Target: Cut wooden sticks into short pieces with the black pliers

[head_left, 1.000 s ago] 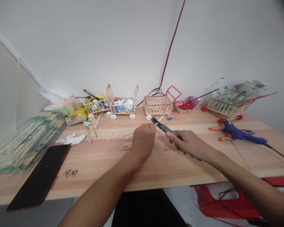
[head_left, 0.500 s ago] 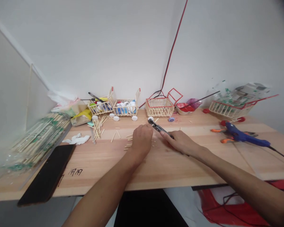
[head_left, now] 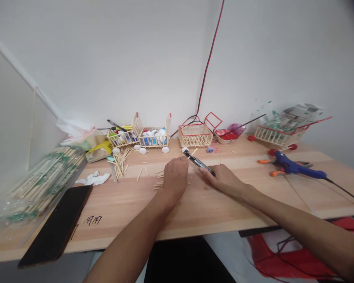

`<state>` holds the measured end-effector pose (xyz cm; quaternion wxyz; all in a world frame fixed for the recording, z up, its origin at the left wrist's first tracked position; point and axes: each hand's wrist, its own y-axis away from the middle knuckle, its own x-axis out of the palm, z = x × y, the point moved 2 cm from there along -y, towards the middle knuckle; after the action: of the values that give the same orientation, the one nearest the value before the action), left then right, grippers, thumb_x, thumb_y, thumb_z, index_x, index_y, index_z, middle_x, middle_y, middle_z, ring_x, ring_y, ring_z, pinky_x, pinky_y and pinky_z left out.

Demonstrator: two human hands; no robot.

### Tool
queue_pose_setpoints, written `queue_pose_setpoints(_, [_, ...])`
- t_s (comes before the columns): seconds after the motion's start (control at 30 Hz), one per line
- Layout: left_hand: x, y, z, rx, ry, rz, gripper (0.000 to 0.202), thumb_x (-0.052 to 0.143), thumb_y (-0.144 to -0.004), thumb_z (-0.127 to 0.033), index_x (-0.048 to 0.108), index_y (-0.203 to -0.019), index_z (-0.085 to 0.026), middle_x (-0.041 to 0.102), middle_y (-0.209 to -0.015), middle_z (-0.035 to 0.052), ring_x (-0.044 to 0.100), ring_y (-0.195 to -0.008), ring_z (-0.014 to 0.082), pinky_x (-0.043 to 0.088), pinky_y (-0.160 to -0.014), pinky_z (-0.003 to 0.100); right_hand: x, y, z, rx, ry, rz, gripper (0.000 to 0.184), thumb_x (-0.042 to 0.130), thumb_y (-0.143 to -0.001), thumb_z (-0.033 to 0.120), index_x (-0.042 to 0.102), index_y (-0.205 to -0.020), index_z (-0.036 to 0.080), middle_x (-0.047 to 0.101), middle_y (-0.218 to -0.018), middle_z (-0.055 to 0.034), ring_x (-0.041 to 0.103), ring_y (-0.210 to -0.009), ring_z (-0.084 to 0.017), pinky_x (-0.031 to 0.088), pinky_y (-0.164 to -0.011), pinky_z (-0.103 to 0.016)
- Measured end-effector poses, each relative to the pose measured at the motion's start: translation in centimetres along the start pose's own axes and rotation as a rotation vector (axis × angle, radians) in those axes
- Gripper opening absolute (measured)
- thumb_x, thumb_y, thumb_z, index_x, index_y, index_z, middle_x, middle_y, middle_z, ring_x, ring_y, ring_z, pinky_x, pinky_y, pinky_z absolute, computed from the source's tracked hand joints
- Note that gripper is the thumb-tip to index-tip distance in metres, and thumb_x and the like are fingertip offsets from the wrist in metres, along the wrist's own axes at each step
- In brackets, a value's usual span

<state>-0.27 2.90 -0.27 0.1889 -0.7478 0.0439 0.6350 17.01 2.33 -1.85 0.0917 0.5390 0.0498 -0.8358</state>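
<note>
1. Counter (head_left: 129,224): pale wood grain, broad, in front of the person.
2. Chopstick bundle (head_left: 45,179): clear and green plastic packing; far left, well apart from both hands.
3. Miniature shopping cart (head_left: 196,140): stick-built, red-rimmed, upright; straight beyond the hands.
4. Hot-glue gun (head_left: 299,169): blue, on its side to the right, beyond the right forearm.
5. Right hand (head_left: 224,177): wrapped around the near end of a metal hand tool; apart from the left, narrow gap between.
6. Left hand (head_left: 175,173): low over the counter in a fist, apparently clamped on a wooden stick; finger pads hidden.
7. Metal hand tool (head_left: 199,162): dark and silver, exact type too small to tell. Long axis slanting from right hand away and leftward, tip just past the left fist.
8. Cut sticks (head_left: 158,184): short lengths on the counter, immediately left of the left fist, partly hidden by it.
9. Wooden stick (head_left: 195,150): short end jutting from the thumb side of the left fist, away and rightward. Long axis crosswise to the tool near its tip; left hand nearer. Contact with the tool likely, not certain.
</note>
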Motion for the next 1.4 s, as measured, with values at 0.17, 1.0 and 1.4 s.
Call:
queue_pose_setpoints(0.17, [-0.4,-0.2,0.6,-0.005,0.038,0.004,0.022,0.039,-0.096,-0.018,0.061,-0.1,-0.017,0.069,-0.09,0.0101,0.066,-0.089,0.0239,0.044,-0.069,0.03,-0.2,0.9,-0.9,-0.007,-0.018,-0.015,0.063,0.027,-0.092,0.069,0.05,-0.059,0.02,0.06,-0.059,-0.0066,0.054,-0.058,-0.019,0.029,-0.056,-0.029])
queue_pose_setpoints(1.0, [-2.6,-0.7,9.0,-0.187,0.264,0.319,0.008,0.061,-0.068,-0.022,0.066,-0.064,-0.017,0.058,-0.06,0.0002,0.053,-0.066,0.016,0.034,-0.061,0.024,-1.1,-2.8,-1.5,-0.302,-0.741,-0.674,0.059,0.033,-0.095,0.063,0.057,-0.064,0.019,0.054,-0.054,-0.0032,0.051,-0.05,-0.014,0.038,-0.047,-0.027])
queue_pose_setpoints(1.4, [-1.2,-3.1,5.7,-0.165,0.399,0.045,0.018,0.059,-0.08,-0.024,0.067,-0.069,-0.013,0.064,-0.069,0.0011,0.056,-0.07,0.0134,0.035,-0.064,0.023,-4.2,-2.7,-3.8,-0.08,-1.054,-0.972,0.069,0.029,-0.086,0.078,0.057,-0.071,0.017,0.052,-0.052,-0.0016,0.049,-0.043,-0.013,0.038,-0.04,-0.026])
